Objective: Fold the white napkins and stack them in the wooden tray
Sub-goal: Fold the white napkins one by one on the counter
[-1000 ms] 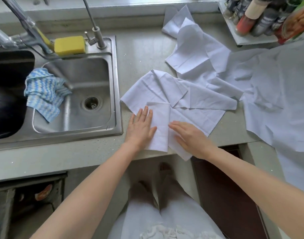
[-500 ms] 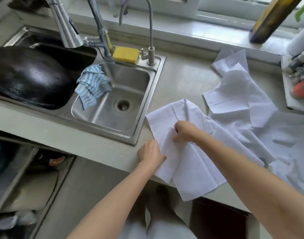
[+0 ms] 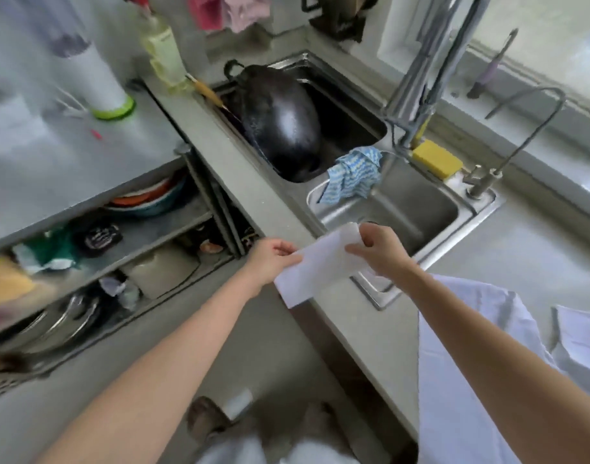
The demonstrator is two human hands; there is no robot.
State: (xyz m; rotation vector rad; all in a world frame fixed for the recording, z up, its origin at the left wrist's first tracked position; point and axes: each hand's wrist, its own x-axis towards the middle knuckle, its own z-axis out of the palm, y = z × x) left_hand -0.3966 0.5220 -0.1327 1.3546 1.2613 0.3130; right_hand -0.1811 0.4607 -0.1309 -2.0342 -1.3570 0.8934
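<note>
Gripping one folded napkin (image 3: 320,266): left hand (image 3: 270,259), right hand (image 3: 380,252).

hands (image 3: 323,259) lifted folded napkin (image 3: 315,267) off the counter

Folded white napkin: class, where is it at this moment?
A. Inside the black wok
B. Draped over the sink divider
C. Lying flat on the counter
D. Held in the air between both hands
D: the left hand and right hand each pinch an end of the folded napkin, lifted over the sink's front edge.
</note>
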